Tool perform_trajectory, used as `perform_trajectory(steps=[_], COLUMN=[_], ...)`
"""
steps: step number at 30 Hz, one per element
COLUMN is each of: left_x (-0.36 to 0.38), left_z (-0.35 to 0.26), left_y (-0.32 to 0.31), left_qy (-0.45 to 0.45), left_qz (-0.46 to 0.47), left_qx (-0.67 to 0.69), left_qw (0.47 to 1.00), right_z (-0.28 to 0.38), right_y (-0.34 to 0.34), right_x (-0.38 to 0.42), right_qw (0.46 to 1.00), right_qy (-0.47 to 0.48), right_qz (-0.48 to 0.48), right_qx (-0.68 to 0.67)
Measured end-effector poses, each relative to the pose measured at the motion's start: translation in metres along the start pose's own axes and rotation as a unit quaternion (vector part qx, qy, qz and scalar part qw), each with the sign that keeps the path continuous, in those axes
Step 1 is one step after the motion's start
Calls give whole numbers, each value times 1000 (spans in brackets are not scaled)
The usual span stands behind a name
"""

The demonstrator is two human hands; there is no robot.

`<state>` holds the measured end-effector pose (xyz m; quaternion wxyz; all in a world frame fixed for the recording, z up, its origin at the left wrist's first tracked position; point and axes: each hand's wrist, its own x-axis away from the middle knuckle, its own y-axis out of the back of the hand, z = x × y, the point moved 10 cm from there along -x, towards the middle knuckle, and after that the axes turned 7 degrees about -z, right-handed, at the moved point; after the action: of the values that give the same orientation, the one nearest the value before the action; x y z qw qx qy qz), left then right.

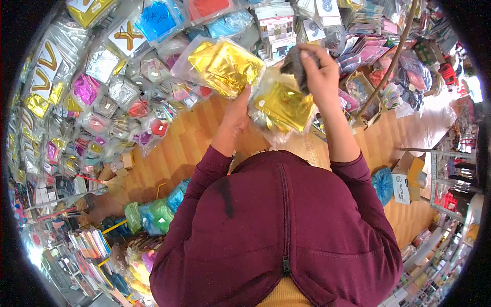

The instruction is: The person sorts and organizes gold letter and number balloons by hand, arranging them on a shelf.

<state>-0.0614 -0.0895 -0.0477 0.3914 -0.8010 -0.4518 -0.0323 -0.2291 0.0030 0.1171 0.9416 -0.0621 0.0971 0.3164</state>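
My left hand [238,113] grips a clear plastic packet of shiny gold foil [225,64], tilted up to the left, with the thumb on its lower edge. Close to its right, a second gold foil packet [284,105] hangs in crinkled clear plastic; what supports it is hard to make out. My right hand [321,74] is closed around a bunched dark grey cloth [295,66], just above that second packet. The cloth appears to touch the packet's upper right corner. The fingertips of my left hand are hidden behind the foil packets.
Many hanging packets, among them a blue one [158,19] and a magenta one [86,88], cover the display ahead and left. A thin stick [391,64] slants down at right. Cardboard box [407,176] and blue bag [382,187] stand on the wooden floor [176,130].
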Motion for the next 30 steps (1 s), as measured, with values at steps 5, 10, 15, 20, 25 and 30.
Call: perform_trajectory(steps=[5, 10, 15, 20, 25, 30], left_x=[5, 18, 32, 26, 25, 22], left_z=[-13, -10, -11, -29, -63, -93], left_y=[-12, -21, -24, -5, 5, 28], left_qy=[-42, -49, -39, -133, -38, -67], left_qz=[-40, 39, 24, 44, 47, 50], left_qx=[29, 94, 100, 24, 225, 234], left_qw=[998, 994, 994, 990, 972, 969], right_z=[-9, -28, -56, -78, -9, -4], right_y=[-87, -82, -67, -70, -100, -104], right_x=[82, 64, 13, 11, 58, 97], right_qw=[895, 878, 927, 932, 908, 886], right_qy=[316, 294, 178, 9, 297, 352], right_qz=[175, 136, 131, 146, 134, 141], right_qx=[261, 352, 302, 331, 262, 266])
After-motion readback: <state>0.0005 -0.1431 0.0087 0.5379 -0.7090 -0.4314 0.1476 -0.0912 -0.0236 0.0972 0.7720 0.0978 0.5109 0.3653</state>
